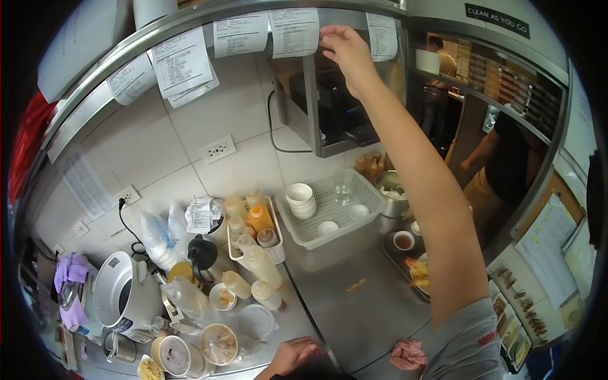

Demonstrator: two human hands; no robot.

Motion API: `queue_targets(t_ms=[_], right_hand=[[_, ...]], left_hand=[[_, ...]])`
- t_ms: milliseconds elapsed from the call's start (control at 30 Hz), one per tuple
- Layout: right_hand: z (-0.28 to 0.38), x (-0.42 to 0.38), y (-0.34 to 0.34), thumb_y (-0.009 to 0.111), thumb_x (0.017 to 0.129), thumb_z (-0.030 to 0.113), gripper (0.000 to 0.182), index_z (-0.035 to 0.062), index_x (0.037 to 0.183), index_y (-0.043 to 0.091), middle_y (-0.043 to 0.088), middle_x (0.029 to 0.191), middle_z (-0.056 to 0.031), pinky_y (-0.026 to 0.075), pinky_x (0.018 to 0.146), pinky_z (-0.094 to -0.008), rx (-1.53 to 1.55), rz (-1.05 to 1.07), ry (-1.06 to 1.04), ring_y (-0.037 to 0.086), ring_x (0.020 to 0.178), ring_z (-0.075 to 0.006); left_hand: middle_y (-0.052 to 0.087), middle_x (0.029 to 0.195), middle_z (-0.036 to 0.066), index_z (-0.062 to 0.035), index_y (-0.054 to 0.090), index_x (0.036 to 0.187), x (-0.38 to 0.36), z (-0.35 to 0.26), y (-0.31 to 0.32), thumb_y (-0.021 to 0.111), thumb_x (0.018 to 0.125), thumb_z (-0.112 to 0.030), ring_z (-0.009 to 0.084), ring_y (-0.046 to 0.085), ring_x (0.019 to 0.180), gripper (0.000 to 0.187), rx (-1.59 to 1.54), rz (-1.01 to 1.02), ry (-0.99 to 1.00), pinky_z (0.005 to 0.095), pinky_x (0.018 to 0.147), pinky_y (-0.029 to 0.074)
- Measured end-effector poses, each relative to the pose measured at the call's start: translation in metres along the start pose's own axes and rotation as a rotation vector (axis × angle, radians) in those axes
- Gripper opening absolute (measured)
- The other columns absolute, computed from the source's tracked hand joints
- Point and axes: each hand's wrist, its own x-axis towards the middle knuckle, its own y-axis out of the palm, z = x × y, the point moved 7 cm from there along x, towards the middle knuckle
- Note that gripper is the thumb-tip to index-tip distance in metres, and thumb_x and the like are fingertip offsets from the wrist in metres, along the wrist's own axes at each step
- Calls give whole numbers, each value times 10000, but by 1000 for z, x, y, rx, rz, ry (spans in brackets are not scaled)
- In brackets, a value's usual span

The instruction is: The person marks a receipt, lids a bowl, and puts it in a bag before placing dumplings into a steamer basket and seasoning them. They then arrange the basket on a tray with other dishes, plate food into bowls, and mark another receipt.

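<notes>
My right hand (348, 54) is raised to the metal ticket rail (244, 14), its fingertips pinched at the right edge of a printed order ticket (295, 35). More paper tickets hang along the rail on both sides, among them one ticket (382, 38) just right of the hand. Low in the view, my left hand (293, 356) rests at the counter's near edge with fingers curled in; whatever they may hold is hidden. Near it are a clear plastic lid (257, 322) and a tub with a plastic bag in it (218, 344).
A white basket (278, 247) of squeeze bottles and a perforated tray (364, 218) with white bowls stand against the wall. Under my right arm lies a dark tray (394, 250) with sauce and fried food. A pink cloth (408, 354) is nearby. People stand beyond the pass opening.
</notes>
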Motion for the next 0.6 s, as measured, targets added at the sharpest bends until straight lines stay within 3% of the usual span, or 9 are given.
queue_targets(t_ms=[167,300,367,600], right_hand=[[12,-2,18,604,859,83,272,112,1129,611,634,934,-50,427,730,-236,-175,192,-65,547,812,-101],[16,-8,-2,534,885,19,355,134,1220,556,634,956,-80,500,685,-258,-152,90,38,601,829,-129],[11,-6,-25,495,900,2,374,126,1251,528,626,975,-90,534,725,-294,-208,59,72,617,853,-155],[18,17,-62,470,901,-14,402,87,1289,499,609,1052,-115,554,767,-303,-255,-72,57,615,904,-167]], left_hand=[[619,785,69,-64,676,876,3,-2,4,443,979,-247,219,618,734,313,23,26,3,315,681,490],[623,808,64,-97,664,886,7,-7,10,455,971,-268,254,619,759,283,-12,36,31,336,691,498],[625,816,68,-96,662,892,5,-7,9,451,972,-264,262,617,767,281,-30,36,32,341,696,497],[630,871,73,-101,665,922,0,-9,-10,474,950,-235,276,615,815,236,26,17,43,350,720,497]])
